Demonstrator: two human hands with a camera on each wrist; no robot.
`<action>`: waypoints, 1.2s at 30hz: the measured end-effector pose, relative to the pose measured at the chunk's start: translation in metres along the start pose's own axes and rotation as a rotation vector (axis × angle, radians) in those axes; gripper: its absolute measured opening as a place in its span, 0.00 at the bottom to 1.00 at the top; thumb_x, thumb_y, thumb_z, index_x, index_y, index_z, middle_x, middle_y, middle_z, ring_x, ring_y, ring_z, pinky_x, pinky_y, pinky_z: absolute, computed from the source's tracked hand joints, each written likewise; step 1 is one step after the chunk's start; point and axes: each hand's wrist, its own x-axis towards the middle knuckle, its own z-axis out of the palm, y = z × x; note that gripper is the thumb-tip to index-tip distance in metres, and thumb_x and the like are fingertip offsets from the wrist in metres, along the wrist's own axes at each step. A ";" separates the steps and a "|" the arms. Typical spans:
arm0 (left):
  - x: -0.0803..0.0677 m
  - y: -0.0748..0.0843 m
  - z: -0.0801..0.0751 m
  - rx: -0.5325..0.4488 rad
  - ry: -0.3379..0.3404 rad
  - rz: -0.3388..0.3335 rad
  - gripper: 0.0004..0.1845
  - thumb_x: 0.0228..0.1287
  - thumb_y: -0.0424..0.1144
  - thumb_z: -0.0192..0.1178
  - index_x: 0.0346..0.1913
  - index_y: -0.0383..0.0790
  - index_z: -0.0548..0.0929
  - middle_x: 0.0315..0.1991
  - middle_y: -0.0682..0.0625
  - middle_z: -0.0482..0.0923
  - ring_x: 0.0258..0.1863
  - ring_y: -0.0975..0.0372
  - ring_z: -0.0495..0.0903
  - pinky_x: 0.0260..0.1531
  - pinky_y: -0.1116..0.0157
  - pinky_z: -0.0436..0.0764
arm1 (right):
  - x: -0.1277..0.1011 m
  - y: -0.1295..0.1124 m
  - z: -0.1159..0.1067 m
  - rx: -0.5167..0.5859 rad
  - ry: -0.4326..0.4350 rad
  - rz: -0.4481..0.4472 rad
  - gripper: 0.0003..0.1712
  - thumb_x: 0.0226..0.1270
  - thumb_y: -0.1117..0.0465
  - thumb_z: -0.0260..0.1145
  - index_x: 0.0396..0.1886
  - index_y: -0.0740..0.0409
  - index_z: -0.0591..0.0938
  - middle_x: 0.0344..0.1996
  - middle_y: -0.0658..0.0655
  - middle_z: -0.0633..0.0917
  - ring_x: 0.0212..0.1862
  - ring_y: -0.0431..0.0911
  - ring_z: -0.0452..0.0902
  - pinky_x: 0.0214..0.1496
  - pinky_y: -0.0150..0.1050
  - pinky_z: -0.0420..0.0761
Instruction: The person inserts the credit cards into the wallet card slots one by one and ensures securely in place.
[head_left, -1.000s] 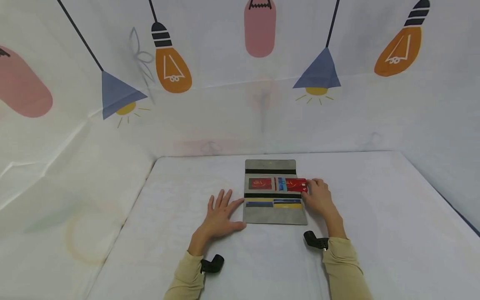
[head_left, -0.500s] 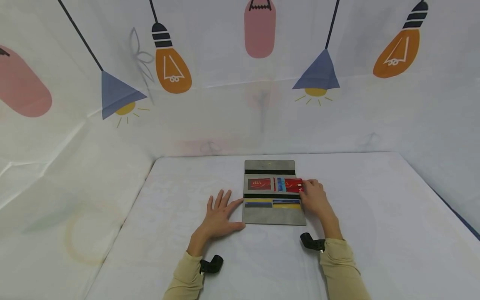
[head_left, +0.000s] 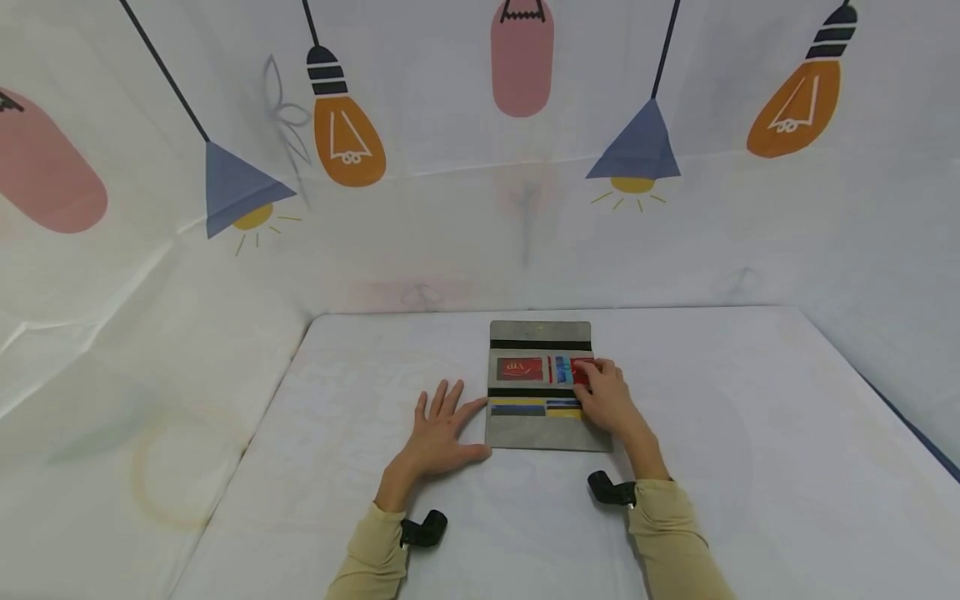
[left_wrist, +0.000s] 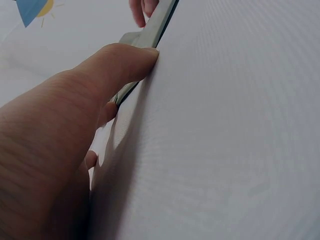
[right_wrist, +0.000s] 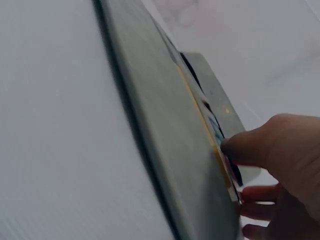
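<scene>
1. The grey wallet (head_left: 542, 385) lies unfolded near the middle of the white table (head_left: 750, 433), with its card slots facing up.
2. The left hand (head_left: 441, 429) lies flat on the table, fingers spread and straight; the thumb touches the wallet's left edge.
3. The right hand (head_left: 604, 398) rests on the wallet's right half, with curled fingers on a red card (head_left: 581, 367) in the upper row. Whether it pinches the card I cannot tell.
4. A second red card (head_left: 519, 367) in the left slot reads "VIP", upside down from the head view.
5. Blue and yellow cards (head_left: 517, 406) sit in the lower row.
</scene>
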 end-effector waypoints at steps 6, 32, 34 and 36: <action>0.001 0.000 0.000 -0.002 0.006 0.011 0.40 0.58 0.62 0.62 0.73 0.55 0.67 0.79 0.40 0.48 0.78 0.44 0.37 0.70 0.37 0.35 | 0.000 -0.003 0.003 0.032 -0.016 0.065 0.39 0.72 0.58 0.60 0.71 0.75 0.55 0.66 0.78 0.56 0.68 0.70 0.51 0.71 0.64 0.57; 0.000 -0.002 0.002 -0.001 0.018 0.012 0.40 0.58 0.62 0.62 0.73 0.54 0.68 0.79 0.40 0.48 0.78 0.43 0.38 0.70 0.37 0.36 | -0.002 -0.005 0.005 0.084 0.040 0.125 0.38 0.69 0.57 0.64 0.65 0.81 0.60 0.63 0.79 0.59 0.65 0.69 0.55 0.68 0.62 0.61; 0.000 -0.002 0.002 -0.002 0.018 0.013 0.40 0.58 0.62 0.62 0.73 0.54 0.68 0.79 0.40 0.48 0.78 0.43 0.38 0.70 0.37 0.36 | -0.002 -0.005 0.005 0.089 0.038 0.127 0.38 0.69 0.57 0.63 0.64 0.81 0.61 0.63 0.78 0.59 0.65 0.69 0.54 0.68 0.62 0.61; 0.000 -0.002 0.002 -0.001 0.014 0.010 0.40 0.58 0.62 0.62 0.73 0.54 0.68 0.79 0.40 0.48 0.78 0.43 0.38 0.70 0.37 0.36 | -0.002 -0.005 0.006 0.093 0.033 0.132 0.37 0.69 0.57 0.63 0.65 0.80 0.61 0.63 0.78 0.59 0.65 0.69 0.54 0.68 0.62 0.61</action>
